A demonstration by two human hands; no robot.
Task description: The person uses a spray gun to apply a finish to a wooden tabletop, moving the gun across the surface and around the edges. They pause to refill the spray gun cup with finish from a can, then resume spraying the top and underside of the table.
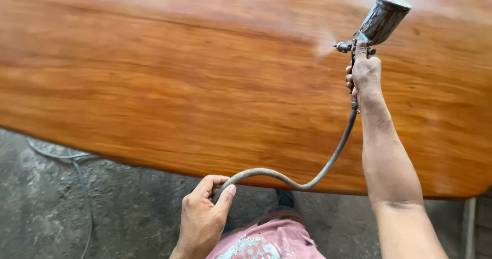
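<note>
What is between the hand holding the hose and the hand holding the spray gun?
In the head view, the grey hose runs from the left hand to the spray gun in the right hand, across the wooden tabletop.

Wooden table top [205, 85]: glossy reddish-orange, with darker brown grain streaks running lengthwise; paler, hazy sheen along the far edge.
Spray gun [366, 36]: dull grey metal body; cup dark grey-black, mottled and stained, with a lighter grey lid.
Air hose [287, 179]: grey-brown, dulled.
Floor [61, 213]: grey concrete, blotchy with pale specks.
Cable on floor [82, 187]: thin, light grey.
Shirt [271, 241]: faded pink, with a white and red print.
</note>
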